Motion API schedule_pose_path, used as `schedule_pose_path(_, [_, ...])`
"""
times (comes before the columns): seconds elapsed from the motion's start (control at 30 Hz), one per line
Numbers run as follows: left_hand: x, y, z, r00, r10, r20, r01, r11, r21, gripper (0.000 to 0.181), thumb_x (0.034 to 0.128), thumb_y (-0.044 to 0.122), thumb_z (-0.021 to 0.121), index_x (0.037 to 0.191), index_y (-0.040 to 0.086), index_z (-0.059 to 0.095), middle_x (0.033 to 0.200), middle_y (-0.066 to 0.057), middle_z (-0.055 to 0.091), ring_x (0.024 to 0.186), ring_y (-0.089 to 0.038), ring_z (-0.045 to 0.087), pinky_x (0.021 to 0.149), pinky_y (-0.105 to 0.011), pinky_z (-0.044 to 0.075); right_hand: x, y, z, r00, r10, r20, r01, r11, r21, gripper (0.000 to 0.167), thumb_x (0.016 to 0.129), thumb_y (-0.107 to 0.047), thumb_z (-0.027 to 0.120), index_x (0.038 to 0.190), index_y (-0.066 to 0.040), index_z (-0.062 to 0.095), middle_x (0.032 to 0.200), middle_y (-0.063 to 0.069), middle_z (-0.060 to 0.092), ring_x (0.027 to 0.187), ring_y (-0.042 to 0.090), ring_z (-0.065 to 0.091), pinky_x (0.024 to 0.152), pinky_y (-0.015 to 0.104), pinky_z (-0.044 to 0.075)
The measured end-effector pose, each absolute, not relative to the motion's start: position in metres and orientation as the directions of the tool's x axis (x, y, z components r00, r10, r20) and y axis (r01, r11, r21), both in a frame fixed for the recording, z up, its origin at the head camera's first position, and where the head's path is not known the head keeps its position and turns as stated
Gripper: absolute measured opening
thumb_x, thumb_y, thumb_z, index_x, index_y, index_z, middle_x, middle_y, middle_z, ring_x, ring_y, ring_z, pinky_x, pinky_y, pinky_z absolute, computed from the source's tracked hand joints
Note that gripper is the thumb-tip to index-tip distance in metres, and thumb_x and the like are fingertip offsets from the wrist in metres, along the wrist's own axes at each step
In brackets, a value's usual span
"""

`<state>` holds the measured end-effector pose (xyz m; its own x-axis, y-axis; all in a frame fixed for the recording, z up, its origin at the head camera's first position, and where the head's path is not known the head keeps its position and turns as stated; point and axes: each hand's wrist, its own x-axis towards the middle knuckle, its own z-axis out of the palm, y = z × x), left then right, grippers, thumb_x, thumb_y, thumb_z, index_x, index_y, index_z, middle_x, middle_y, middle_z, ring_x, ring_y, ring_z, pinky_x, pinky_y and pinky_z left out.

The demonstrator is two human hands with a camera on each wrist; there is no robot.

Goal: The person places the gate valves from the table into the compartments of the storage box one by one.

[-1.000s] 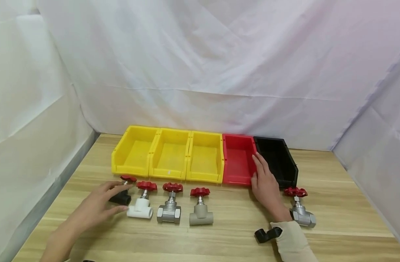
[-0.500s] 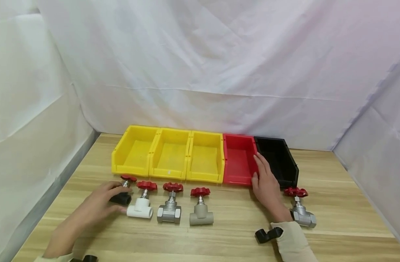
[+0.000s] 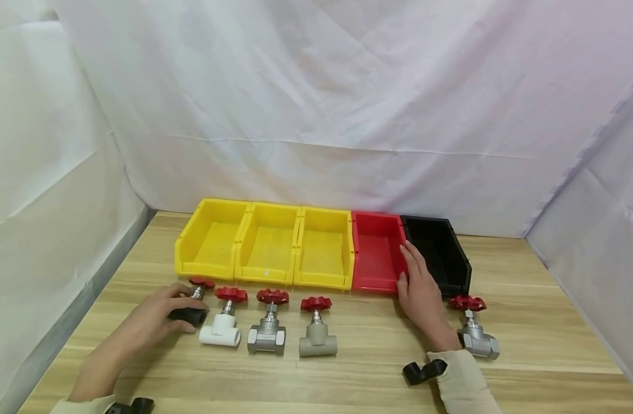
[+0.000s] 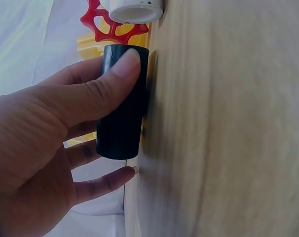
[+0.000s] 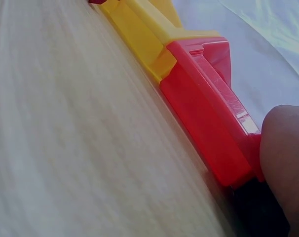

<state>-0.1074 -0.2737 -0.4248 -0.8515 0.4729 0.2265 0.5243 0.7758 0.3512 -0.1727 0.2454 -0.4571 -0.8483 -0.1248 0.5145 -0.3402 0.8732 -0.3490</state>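
At the left end of the row, my left hand point(image 3: 149, 317) holds a black valve point(image 3: 191, 316) with a red handwheel. In the left wrist view the thumb lies along the valve's black pipe body point(image 4: 119, 126), with fingers behind it. A white valve point(image 3: 222, 330) lies just right of that hand. My right hand point(image 3: 422, 296) rests at the front corner where the red bin point(image 3: 373, 283) meets the black bin point(image 3: 453, 282), fingers extended along the shared rim. The right wrist view shows little of this hand beside the red bin's front wall.
Three yellow bins point(image 3: 266, 275) stand left of the red one, against a white cloth backdrop point(image 3: 316, 115). A metal valve point(image 3: 267, 338) and a beige valve point(image 3: 317, 340) lie on the wooden table point(image 3: 275, 385). Another metal valve point(image 3: 478, 339) sits right of my right forearm.
My left thumb has moved from near the white valve onto the black valve's body, and the hand now grips it. The right hand stays where it was.
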Motion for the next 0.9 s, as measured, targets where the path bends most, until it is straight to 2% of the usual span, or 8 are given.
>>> schedule_pose_path(0.17, [-0.1078, -0.2731, -0.4231, -0.856, 0.47, 0.215, 0.516, 0.779, 0.355, 0.04, 0.0649, 0.018, 0.085, 0.103, 0.024, 0.074, 0.104, 0.0, 0.058, 0.092, -0.022, 0.056, 0.074, -0.045, 0.051, -0.1723, 0.245, -0.4558, -0.848, -0.12, 0.516, -0.337, 0.874, -0.35, 0.066, 0.086, 0.0, 0.06, 0.146, -0.011, 0.035, 0.153, 0.004, 0.028, 0.074, 0.026, 0.055, 0.062, 0.045, 0.056])
schedule_pose_path(0.33, [-0.1078, -0.2724, -0.4206, -0.871, 0.459, 0.175, 0.491, 0.79, 0.367, 0.038, 0.0677, 0.014, 0.084, 0.103, 0.023, 0.073, 0.104, -0.001, 0.058, 0.093, -0.023, 0.056, 0.077, -0.046, 0.051, -0.1728, 0.245, -0.4555, -0.849, -0.123, 0.514, -0.339, 0.872, -0.352, 0.067, 0.086, 0.0, 0.06, 0.147, -0.011, 0.035, 0.153, 0.005, 0.028, 0.079, 0.028, 0.056, 0.065, 0.047, 0.056])
schedule_pose_path(0.53, [-0.1076, -0.2707, -0.4207, -0.867, 0.467, 0.174, 0.498, 0.797, 0.342, 0.035, 0.0691, 0.014, 0.083, 0.102, 0.021, 0.072, 0.104, -0.004, 0.058, 0.092, -0.024, 0.056, 0.077, -0.046, 0.051, -0.1734, 0.2453, -0.4554, -0.848, -0.125, 0.515, -0.34, 0.873, -0.348, 0.067, 0.086, 0.0, 0.06, 0.147, -0.011, 0.035, 0.153, 0.005, 0.028, 0.078, 0.027, 0.056, 0.064, 0.045, 0.056])
schedule_pose_path(0.9, [-0.106, -0.2694, -0.422, -0.834, 0.493, 0.248, 0.548, 0.79, 0.274, 0.036, 0.0671, 0.015, 0.084, 0.101, 0.02, 0.072, 0.104, -0.007, 0.058, 0.091, -0.027, 0.058, 0.074, -0.046, 0.052, -0.1728, 0.246, -0.4577, -0.851, -0.128, 0.51, -0.343, 0.869, -0.356, 0.069, 0.086, 0.0, 0.061, 0.148, -0.011, 0.033, 0.154, 0.005, 0.027, 0.1, 0.032, 0.056, 0.072, 0.05, 0.056])
